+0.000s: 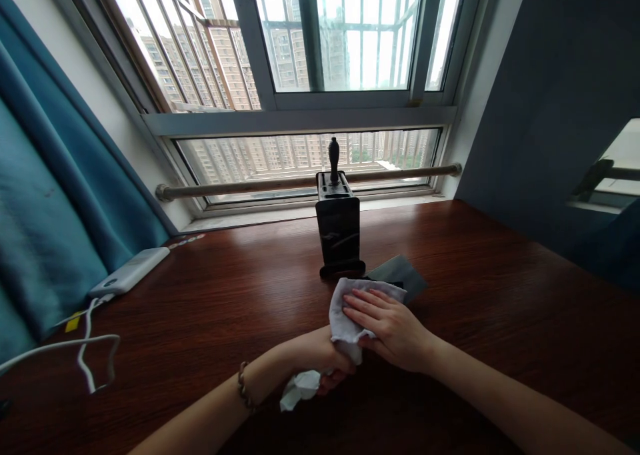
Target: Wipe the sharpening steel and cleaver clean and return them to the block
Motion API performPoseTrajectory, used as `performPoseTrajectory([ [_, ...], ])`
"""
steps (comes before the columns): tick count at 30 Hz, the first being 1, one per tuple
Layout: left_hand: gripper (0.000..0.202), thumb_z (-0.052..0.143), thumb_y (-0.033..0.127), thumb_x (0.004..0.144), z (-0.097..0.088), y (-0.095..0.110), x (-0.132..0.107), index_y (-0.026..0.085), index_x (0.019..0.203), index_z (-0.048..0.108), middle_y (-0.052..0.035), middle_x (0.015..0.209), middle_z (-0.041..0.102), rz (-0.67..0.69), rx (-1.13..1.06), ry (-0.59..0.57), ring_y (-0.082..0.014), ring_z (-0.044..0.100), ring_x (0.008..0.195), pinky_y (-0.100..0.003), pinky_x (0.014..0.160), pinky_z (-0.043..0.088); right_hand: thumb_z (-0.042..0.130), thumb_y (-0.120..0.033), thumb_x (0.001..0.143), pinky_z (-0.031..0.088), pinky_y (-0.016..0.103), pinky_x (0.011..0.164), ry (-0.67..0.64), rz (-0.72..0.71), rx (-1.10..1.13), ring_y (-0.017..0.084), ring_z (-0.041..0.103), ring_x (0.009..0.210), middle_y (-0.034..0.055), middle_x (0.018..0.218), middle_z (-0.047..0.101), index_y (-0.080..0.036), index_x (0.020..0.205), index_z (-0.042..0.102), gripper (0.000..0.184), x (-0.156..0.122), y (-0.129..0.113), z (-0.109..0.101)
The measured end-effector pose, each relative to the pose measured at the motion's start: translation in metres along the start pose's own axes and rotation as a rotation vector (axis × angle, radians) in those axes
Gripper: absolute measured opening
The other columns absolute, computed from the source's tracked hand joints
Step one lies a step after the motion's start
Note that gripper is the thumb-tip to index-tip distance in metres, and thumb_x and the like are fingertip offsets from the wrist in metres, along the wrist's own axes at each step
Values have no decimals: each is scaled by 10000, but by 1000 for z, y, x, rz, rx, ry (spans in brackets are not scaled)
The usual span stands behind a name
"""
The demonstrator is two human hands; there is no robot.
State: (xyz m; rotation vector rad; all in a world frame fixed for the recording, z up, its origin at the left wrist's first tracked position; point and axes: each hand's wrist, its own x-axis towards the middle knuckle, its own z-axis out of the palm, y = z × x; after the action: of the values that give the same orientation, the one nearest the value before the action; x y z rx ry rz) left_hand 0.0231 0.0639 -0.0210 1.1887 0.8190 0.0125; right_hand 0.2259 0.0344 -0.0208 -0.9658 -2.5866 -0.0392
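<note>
My left hand is closed in a fist below a white cloth; a crumpled white end sticks out beneath it. The fist seems to grip the handle of a cleaver, but the handle is hidden. The broad grey blade shows past the cloth, pointing up and right, with a dark strip along its near part. My right hand presses the cloth over the blade, fingers together and pointing left. Just beyond stands a black knife block with one dark handle upright in its top.
All this is on or above a glossy red-brown wooden table. A white power strip with white cables lies at the left, by a blue curtain. A horizontal rail crosses the window behind the block.
</note>
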Motion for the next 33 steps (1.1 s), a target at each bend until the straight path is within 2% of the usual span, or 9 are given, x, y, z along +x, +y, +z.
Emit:
performPoseTrajectory([
  [2, 109, 600, 125, 569, -1, -1, 0, 148, 570, 493, 20, 398, 475, 3, 31, -44, -114, 417, 320, -201, 286, 379, 278, -462, 1034, 235, 430, 1128, 27, 26, -24, 211, 183, 1370, 29, 1481, 234, -126, 1401, 407, 514, 0, 1, 0],
  [4, 198, 617, 132, 575, -3, -1, 0, 158, 736, 505, 41, 419, 501, 22, 49, -75, -119, 422, 319, -207, 283, 397, 214, -467, 1040, 244, 429, 1123, 68, 56, -57, 204, 179, 1371, 31, 1480, 236, -112, 1400, 404, 541, 0, 4, 1],
  [6, 276, 624, 142, 586, -5, -3, 1, 166, 822, 482, 54, 436, 515, 42, 59, -101, -120, 432, 314, -202, 275, 401, 159, -453, 1045, 257, 435, 1113, 106, 101, -91, 199, 179, 1371, 29, 1479, 234, -108, 1400, 403, 552, 0, 8, 3],
  [12, 232, 626, 192, 607, -9, -5, 3, 171, 740, 437, 70, 429, 466, 60, 27, -162, -88, 398, 318, -193, 285, 405, 144, -442, 1050, 283, 430, 1089, 218, 310, -182, 182, 255, 1343, -7, 1447, 303, -148, 1372, 452, 534, -3, 35, 7],
  [17, 227, 626, 186, 599, -8, -3, 2, 171, 729, 440, 73, 409, 454, 68, 6, -184, -89, 386, 316, -193, 274, 399, 127, -448, 1047, 286, 429, 1081, 348, 481, -196, 222, 327, 1307, 48, 1398, 390, -89, 1335, 495, 590, -12, 64, 5],
  [20, 230, 640, 186, 603, -8, -4, 2, 170, 727, 447, 71, 413, 461, 75, -3, -186, -89, 384, 311, -194, 271, 397, 121, -433, 1046, 270, 446, 1083, 378, 516, -245, 255, 312, 1313, 86, 1404, 379, -45, 1328, 495, 608, -14, 68, 7],
  [25, 230, 644, 202, 600, -11, -5, 3, 173, 688, 434, 61, 416, 443, 58, -27, -186, -92, 377, 323, -196, 274, 377, 147, -389, 1050, 228, 482, 1093, 318, 431, -283, 273, 265, 1333, 107, 1403, 377, -31, 1325, 494, 569, -10, 50, 13],
  [30, 207, 638, 208, 599, -12, -3, 3, 172, 650, 440, 52, 436, 445, 54, -22, -155, -99, 391, 342, -210, 306, 379, 179, -396, 1047, 216, 454, 1110, 128, 167, -142, 236, 217, 1356, 66, 1447, 314, -80, 1356, 466, 527, -5, 22, 9],
  [33, 162, 615, 185, 610, -9, -5, 1, 164, 615, 454, 47, 433, 439, 65, 1, -103, -103, 395, 354, -215, 329, 368, 179, -417, 1042, 203, 459, 1115, 60, 20, -73, 233, 166, 1372, 53, 1471, 263, -87, 1371, 442, 535, -3, 6, 6],
])
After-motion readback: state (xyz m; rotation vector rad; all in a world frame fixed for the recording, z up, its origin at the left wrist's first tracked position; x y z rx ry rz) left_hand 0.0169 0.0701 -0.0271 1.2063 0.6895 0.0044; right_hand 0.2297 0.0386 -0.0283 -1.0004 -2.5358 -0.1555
